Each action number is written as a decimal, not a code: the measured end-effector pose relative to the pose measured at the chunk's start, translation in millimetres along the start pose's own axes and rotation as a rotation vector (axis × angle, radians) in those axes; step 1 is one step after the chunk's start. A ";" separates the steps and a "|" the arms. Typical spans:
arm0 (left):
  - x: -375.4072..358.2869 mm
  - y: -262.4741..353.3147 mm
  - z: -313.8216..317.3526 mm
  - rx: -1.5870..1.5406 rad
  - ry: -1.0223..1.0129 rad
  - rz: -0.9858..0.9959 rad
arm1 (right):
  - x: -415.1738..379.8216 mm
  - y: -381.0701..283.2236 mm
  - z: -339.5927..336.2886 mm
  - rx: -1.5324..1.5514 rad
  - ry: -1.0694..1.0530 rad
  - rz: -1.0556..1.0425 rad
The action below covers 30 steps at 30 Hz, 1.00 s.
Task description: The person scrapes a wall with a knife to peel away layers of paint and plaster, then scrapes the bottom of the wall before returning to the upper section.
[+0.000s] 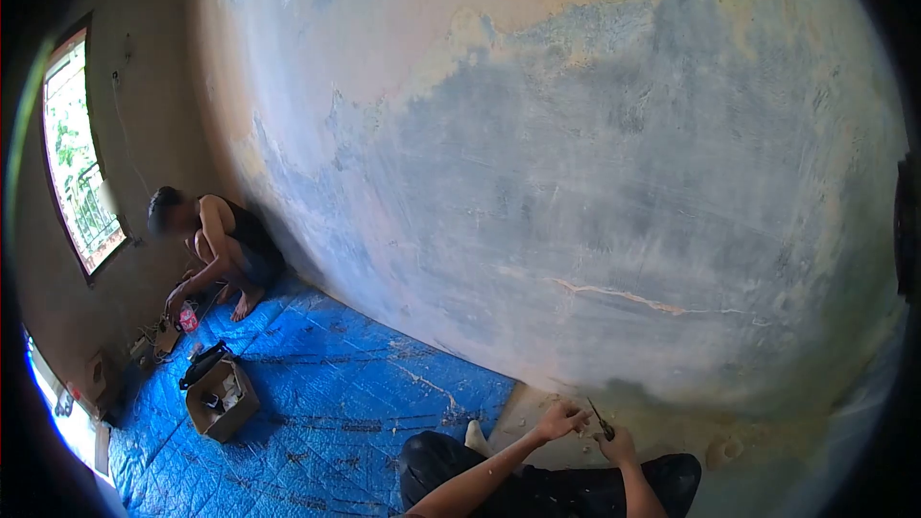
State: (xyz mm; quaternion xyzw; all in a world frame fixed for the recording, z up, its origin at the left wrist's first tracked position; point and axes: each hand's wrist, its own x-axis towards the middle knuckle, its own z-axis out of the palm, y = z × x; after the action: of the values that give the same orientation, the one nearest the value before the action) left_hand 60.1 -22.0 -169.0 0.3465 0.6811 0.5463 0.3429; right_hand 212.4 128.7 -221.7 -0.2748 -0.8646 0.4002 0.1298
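My right hand (619, 446) is closed round the dark handle of a thin, pointed tool (599, 416). The tool tilts up and to the left; at this size I cannot make out its exact kind. Just left of it, my left hand (561, 419) is held out with the fingers partly bent and apart, and nothing shows in it. Both hands are above my dark trousers (556, 489), in front of the lower part of a patchy grey wall (595, 173). A pale crack (633, 298) runs across the wall above my hands.
A blue tarp (355, 403) covers the floor on the left. On it stands a cardboard box (240, 412) with items inside. Another person (230, 240) squats by the far corner near a red-labelled bottle (188, 317). A window (77, 144) is in the left wall.
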 end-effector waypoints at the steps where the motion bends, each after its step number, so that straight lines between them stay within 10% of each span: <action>1: -2.8 1.0 5.1 -0.002 -0.001 0.006 | -5.3 -6.7 -8.6 -0.014 -0.011 0.004; 30: -2.9 -0.4 -2.2 0.307 0.165 -0.056 | -13.2 -35.1 -25.7 -0.180 -0.147 0.072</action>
State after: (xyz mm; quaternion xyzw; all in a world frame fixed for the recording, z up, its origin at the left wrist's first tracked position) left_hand 59.7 -25.6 -168.8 0.3296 0.7918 0.4527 0.2440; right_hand 221.5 118.5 -178.4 -0.2863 -0.8936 0.3446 0.0266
